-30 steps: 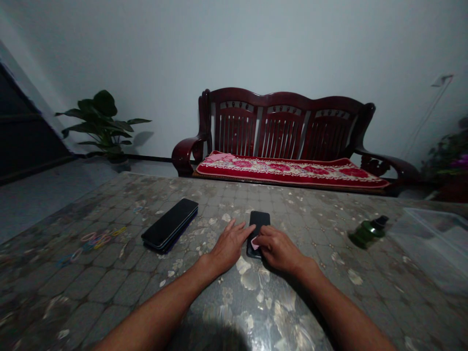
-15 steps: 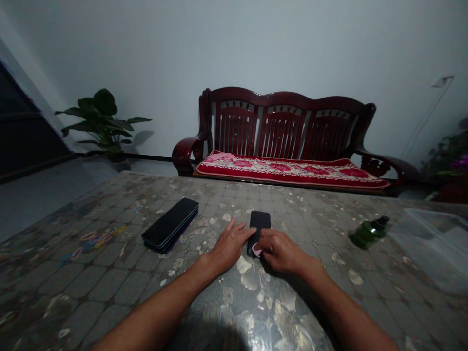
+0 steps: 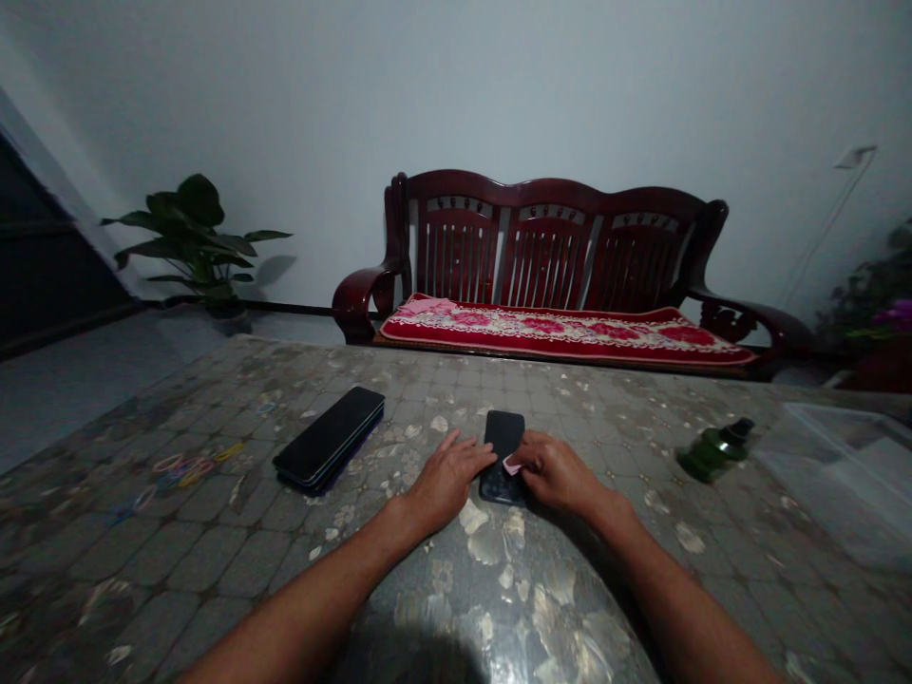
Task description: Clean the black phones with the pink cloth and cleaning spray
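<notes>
A dark smartphone (image 3: 504,430) lies flat on the patterned tabletop, its lower part looking smeared or wet. My left hand (image 3: 450,475) rests at its left edge, fingers stretched out and the tips touching the phone. Pinched in my right hand (image 3: 554,467) is a small pink cloth (image 3: 511,465), pressed against the right side of the screen. Much of that cloth is hidden by the fingers. To the left lies a stack of dark phones (image 3: 332,439), apart from both hands.
Several coloured rubber bands (image 3: 189,467) are scattered at the left. A green spray bottle (image 3: 714,450) stands at the right, beside a clear plastic box (image 3: 805,475). Past the table's far edge are a wooden bench (image 3: 545,256) with a red cover and a potted plant (image 3: 203,242).
My right hand has moved the pink cloth up and slightly right across the screen, uncovering the phone's lower part. My left hand stays at the phone's left edge.
</notes>
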The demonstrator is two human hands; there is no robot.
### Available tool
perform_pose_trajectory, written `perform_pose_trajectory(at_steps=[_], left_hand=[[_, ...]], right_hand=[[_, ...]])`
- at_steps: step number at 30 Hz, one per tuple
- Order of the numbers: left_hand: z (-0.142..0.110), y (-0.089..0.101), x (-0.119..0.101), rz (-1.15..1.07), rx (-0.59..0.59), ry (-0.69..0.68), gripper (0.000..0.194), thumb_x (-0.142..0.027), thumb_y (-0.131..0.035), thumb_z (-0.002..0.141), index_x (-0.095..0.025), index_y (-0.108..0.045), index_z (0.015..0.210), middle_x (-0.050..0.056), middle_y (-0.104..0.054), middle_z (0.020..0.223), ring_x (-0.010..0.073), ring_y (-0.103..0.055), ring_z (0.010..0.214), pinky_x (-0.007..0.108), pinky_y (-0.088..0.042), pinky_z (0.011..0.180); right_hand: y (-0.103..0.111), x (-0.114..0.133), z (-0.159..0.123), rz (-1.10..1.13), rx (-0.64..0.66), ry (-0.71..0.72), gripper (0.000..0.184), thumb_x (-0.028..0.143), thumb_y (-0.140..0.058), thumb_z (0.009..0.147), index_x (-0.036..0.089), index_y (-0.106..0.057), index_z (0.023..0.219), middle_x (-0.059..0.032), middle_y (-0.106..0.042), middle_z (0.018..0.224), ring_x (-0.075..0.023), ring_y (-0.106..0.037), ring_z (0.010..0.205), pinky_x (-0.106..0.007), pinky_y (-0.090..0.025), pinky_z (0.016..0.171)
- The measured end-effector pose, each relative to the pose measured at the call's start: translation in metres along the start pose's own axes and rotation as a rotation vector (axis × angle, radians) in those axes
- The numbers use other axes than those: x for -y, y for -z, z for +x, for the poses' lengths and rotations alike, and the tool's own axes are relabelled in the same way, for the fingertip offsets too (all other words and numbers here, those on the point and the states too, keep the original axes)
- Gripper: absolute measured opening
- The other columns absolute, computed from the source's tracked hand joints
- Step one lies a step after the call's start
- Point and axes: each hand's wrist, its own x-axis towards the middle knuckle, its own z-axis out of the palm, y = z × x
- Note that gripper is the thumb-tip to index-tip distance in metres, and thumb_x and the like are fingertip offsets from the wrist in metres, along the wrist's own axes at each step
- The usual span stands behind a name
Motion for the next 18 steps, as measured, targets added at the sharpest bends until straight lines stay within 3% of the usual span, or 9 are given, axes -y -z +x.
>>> perform_pose_trajectory(at_steps=[5, 13, 18], left_hand=[[-0.002, -0.004, 0.005, -0.020, -0.021, -0.028, 0.060, 0.006, -0.050, 0.082, -0.023, -0.064, 0.132, 0.008, -0.066, 0.137, 0.0232, -0.058, 0.132, 0.058, -0.032, 0.120], [-0.001, -0.003, 0.002, -0.016, -0.040, -0.029, 0.051, 0.000, -0.058, 0.082, -0.021, -0.066, 0.127, 0.010, -0.067, 0.136, 0.0253, -0.061, 0.128, 0.059, -0.032, 0.119], [0.001, 0.003, -0.003, 0.016, -0.070, -0.008, 0.046, -0.005, -0.059, 0.082, -0.025, -0.070, 0.122, 0.006, -0.071, 0.130, 0.0253, -0.065, 0.122, 0.057, -0.033, 0.119]], right_hand=[[0.002, 0.000, 0.000, 0.119, 0.085, 0.012, 0.035, 0.001, -0.055, 0.070, 0.021, -0.078, 0.087, -0.0014, -0.067, 0.082, -0.0145, -0.061, 0.074, -0.022, -0.043, 0.068], [-0.005, -0.015, 0.005, -0.071, -0.139, -0.069, 0.035, 0.002, -0.051, 0.078, 0.018, -0.077, 0.095, -0.0044, -0.063, 0.085, -0.0158, -0.059, 0.078, -0.024, -0.043, 0.069], [-0.005, -0.008, 0.004, -0.071, -0.077, 0.040, 0.030, 0.002, -0.054, 0.071, 0.018, -0.075, 0.085, -0.0030, -0.060, 0.079, -0.0170, -0.058, 0.078, -0.025, -0.042, 0.069]])
